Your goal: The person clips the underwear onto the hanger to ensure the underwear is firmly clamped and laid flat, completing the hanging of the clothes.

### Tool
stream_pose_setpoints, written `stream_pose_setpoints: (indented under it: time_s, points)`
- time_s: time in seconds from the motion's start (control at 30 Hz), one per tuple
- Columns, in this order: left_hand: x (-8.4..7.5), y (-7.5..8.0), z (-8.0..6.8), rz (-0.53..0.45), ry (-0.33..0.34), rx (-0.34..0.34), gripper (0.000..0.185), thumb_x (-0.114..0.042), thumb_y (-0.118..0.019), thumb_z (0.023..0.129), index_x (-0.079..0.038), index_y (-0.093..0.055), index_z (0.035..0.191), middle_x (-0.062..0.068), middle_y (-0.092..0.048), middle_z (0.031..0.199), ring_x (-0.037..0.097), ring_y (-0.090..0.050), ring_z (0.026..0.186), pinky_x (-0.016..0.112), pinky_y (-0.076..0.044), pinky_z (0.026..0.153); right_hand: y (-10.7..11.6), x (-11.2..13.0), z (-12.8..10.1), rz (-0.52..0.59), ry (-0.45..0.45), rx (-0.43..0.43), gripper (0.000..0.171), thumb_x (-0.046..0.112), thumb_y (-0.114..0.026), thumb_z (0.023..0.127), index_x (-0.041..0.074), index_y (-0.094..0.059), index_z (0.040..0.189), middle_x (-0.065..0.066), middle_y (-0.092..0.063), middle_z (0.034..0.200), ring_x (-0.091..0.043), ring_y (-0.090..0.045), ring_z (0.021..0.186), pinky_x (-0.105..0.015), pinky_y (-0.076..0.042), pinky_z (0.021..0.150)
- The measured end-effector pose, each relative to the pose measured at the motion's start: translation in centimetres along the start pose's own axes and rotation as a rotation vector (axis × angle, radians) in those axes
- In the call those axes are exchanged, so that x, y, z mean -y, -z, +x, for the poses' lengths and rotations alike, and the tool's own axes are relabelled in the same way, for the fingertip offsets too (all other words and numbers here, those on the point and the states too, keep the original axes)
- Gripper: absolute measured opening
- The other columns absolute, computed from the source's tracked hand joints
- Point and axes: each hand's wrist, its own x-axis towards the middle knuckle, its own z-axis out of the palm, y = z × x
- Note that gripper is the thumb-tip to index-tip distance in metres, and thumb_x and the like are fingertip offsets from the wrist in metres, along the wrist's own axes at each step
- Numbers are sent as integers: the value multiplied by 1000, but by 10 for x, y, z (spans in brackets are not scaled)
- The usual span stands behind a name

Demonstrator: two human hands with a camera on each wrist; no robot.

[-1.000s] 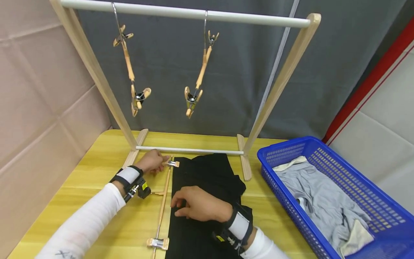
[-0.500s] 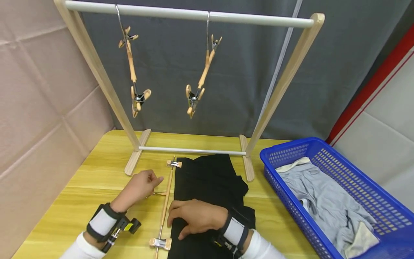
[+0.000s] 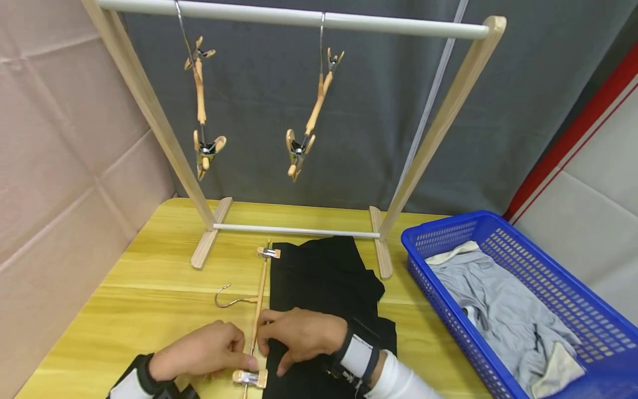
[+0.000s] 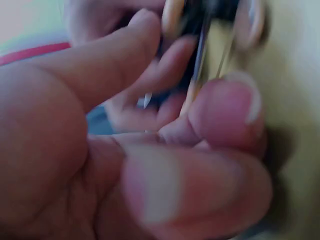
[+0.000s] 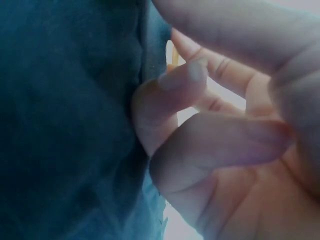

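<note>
A wooden clip hanger (image 3: 260,299) with a metal hook lies on the table along the left edge of a folded black garment (image 3: 319,277). Its upper clip (image 3: 268,252) lies at the cloth's edge, and so does its lower clip (image 3: 250,378). My left hand (image 3: 204,349) is beside the lower clip, thumb just above it; the left wrist view is blurred, with the clip past the fingertips. My right hand (image 3: 304,332) rests on the garment, fingers bent near the hanger bar, thumb apart from them. Black cloth (image 5: 70,120) fills the left side of the right wrist view.
Two more clip hangers (image 3: 200,105) hang from the white rail (image 3: 299,15) of a wooden rack behind the garment. At the right stands a blue basket (image 3: 443,299) holding grey clothing (image 3: 498,310).
My left hand has left the hanger's upper clip and come down toward me to the lower clip. The right hand has shifted slightly down and left over the garment.
</note>
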Motion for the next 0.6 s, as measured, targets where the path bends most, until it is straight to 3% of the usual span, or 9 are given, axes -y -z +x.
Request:
stream_pose_setpoints:
  time_s: [0.2, 0.3, 0.43, 0.6]
  points:
    - [-6, -13, -4, 38, -66, 16, 40, -44, -72, 81, -20, -51, 56, -17, -43, 44, -2, -41, 36, 19, -37, 40, 1, -1, 3, -3, -1, 42, 37, 32, -83, 71, 24, -61, 99, 17, -50, 102, 9, -47, 88, -7, -36, 76]
    - [-7, -14, -6, 88, -47, -4, 39, -43, -70, 83, -21, -51, 57, -16, -42, 46, -1, -41, 38, 20, -37, 42, 1, 0, 1, -31, -35, 42, 30, 35, -82, 73, 28, -65, 97, 17, -47, 97, 8, -47, 82, -6, -36, 73]
    - [-6, -10, -10, 111, -14, -51, 38, -39, -66, 88, -20, -49, 60, -13, -37, 53, 2, -34, 45, 20, -28, 45, 0, -1, -2, -80, -42, 2, 19, 39, -79, 75, 31, -69, 90, 15, -43, 97, 6, -46, 79, -6, -35, 71]
    - [0, 2, -15, -3, -13, -34, 33, -31, -58, 96, -14, -47, 70, -9, -38, 58, 4, -30, 47, 21, -25, 45, 0, -9, 0, -40, 19, -45, 14, 33, -77, 80, 25, -70, 90, 14, -49, 97, 8, -48, 86, -4, -35, 78]
